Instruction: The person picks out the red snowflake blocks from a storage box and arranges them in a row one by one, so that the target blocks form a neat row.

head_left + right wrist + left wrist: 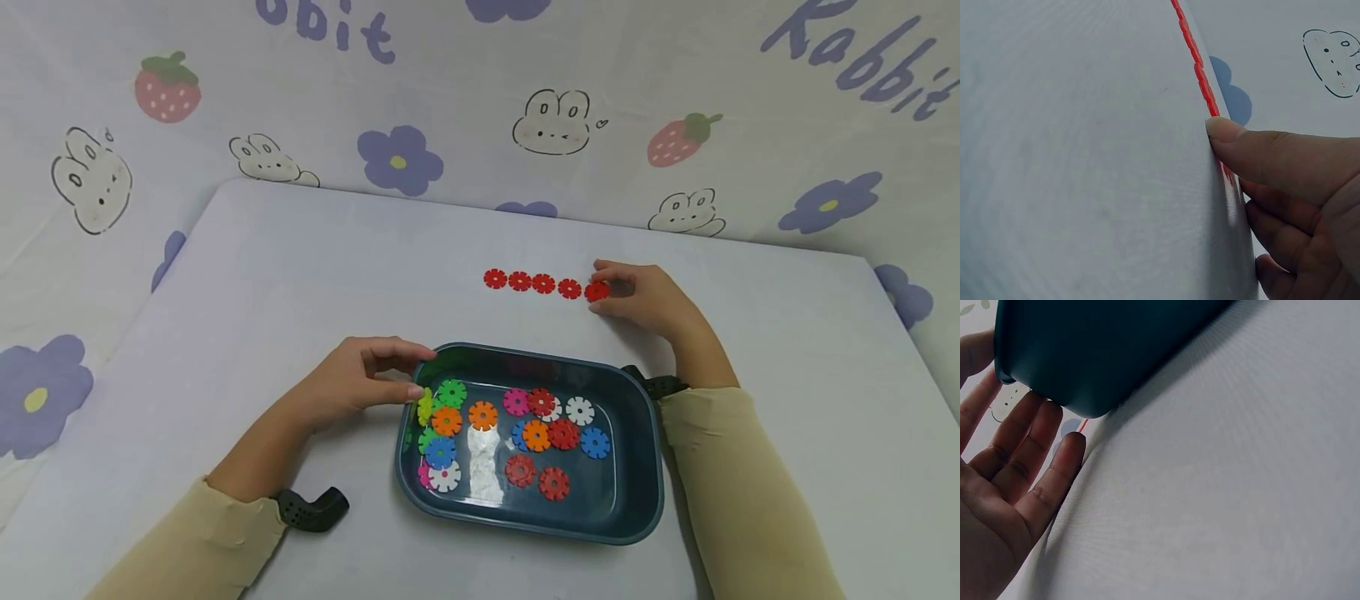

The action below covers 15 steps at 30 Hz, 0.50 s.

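My right hand [645, 293] pinches a red notched plastic disc [596, 291] between thumb and fingers, at the right end of a row of matching red discs [543, 284] on the table. Seen in the right wrist view, the thumb [1229, 131] partly covers that disc, and the row [1197, 59] runs away from it edge-on. My left hand [360, 379] grips the upper left corner of a dark blue-green tray [637, 467], thumb at the rim. Below that corner, the other fingers [1054, 469] spread loosely in the left wrist view.
Inside the tray lie several notched discs: green, yellow, orange [483, 415], blue [596, 442], white [580, 410], pink and red [554, 483], some overlapping. A white cloth covers the table [337, 267]. Behind it hangs a patterned cloth [457, 100] with rabbits, flowers and strawberries.
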### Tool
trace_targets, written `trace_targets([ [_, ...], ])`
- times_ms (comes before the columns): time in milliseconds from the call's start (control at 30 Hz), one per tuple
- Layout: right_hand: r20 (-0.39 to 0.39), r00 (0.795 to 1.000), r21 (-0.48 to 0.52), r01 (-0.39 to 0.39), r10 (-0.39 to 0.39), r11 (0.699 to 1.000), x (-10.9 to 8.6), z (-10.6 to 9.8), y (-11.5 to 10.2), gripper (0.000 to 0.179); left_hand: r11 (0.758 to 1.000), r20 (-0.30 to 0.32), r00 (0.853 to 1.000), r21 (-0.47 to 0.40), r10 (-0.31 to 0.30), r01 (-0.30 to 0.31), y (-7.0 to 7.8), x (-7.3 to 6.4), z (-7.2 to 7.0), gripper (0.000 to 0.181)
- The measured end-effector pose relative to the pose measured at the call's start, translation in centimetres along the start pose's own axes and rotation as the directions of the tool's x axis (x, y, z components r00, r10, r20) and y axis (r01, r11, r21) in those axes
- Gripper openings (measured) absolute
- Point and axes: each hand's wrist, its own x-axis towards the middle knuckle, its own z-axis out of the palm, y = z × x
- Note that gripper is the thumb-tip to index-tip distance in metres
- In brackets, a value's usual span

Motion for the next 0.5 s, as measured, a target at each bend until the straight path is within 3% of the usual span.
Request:
trace_targets([
  [500,0.001,1.0,-0.001,-0.008,0.008,1.0,-0.01,-0.03,0.25,0.051,1.0,0.0,1.0,-0.001,0.001,-0.001,-0.11,0.02,0.03,0.041],
])
